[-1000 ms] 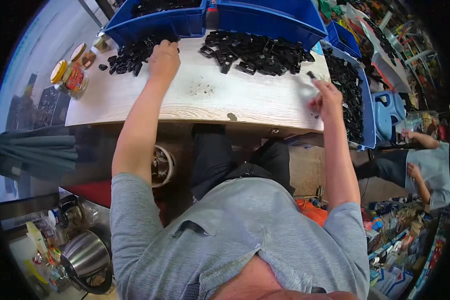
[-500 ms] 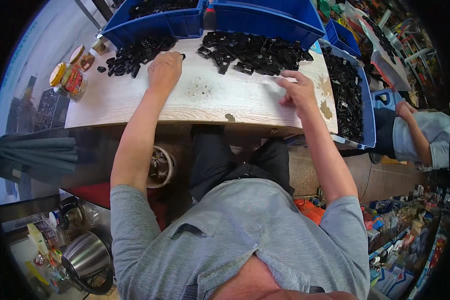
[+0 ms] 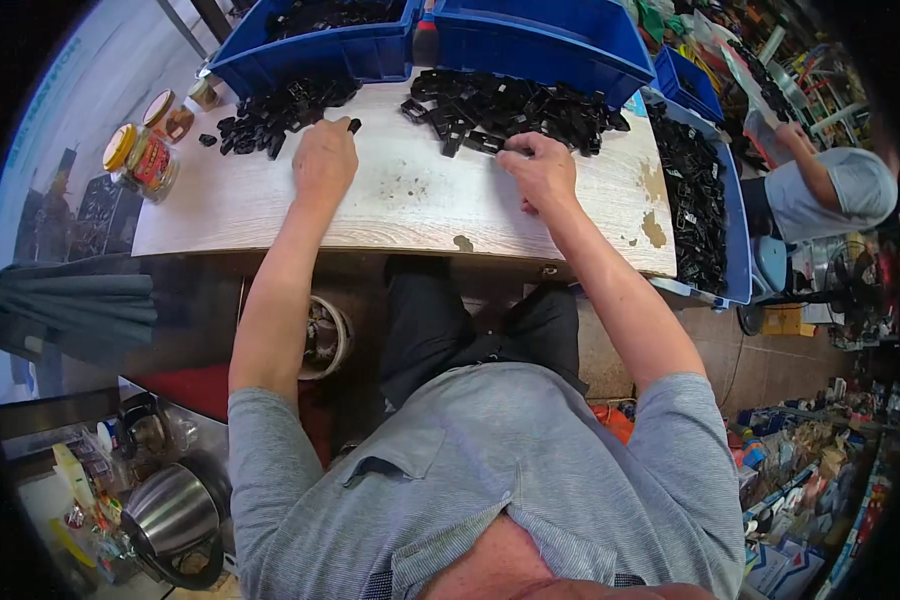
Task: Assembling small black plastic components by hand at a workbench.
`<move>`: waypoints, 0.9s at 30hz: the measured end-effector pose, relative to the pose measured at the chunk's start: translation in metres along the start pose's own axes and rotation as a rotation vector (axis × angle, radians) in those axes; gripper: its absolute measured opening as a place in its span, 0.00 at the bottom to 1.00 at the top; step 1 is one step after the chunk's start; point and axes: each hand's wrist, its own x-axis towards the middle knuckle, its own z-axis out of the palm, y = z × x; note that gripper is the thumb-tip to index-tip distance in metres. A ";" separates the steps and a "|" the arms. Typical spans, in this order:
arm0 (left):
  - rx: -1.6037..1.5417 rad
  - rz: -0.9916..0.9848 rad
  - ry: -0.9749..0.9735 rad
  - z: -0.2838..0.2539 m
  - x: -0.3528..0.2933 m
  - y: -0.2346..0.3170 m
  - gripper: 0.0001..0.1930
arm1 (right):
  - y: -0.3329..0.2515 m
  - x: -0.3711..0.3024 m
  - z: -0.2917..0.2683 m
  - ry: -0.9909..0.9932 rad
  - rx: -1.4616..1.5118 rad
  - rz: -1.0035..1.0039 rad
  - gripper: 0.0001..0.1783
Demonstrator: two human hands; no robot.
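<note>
My left hand [image 3: 326,160] rests on the white table at the right end of the left pile of small black plastic parts [image 3: 255,125]. Its fingers are closed on a small black plastic part [image 3: 354,126], whose end sticks out past the fingertips. At the near edge of the larger pile of black plastic clips [image 3: 525,105], my right hand [image 3: 544,175] has its thumb and forefinger closed around a black plastic clip [image 3: 485,142]. The fingers partly hide that clip.
Two blue bins [image 3: 320,50] [image 3: 540,50] stand along the table's far side, a red-and-black handle [image 3: 426,42] between them. Jars [image 3: 142,160] stand at the left. A crate of black parts [image 3: 738,230] adjoins the table's right edge. Another person [image 3: 830,185] works beyond it.
My right hand has moved left to the near edge of the larger pile, and its spread fingers have closed. My left hand has shifted slightly. The other person has moved farther away.
</note>
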 end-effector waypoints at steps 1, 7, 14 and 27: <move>-0.027 0.012 0.059 0.001 0.000 -0.004 0.10 | -0.003 0.000 0.001 -0.013 -0.040 0.017 0.16; -0.181 -0.095 -0.107 -0.003 0.008 0.004 0.10 | -0.001 0.001 0.007 0.003 -0.015 -0.039 0.17; -0.203 -0.113 0.022 0.004 0.001 -0.002 0.11 | -0.007 0.003 0.012 -0.004 -0.029 -0.074 0.20; -0.468 -0.205 -0.005 -0.017 -0.027 0.048 0.14 | -0.011 -0.010 0.007 -0.186 -0.040 0.031 0.16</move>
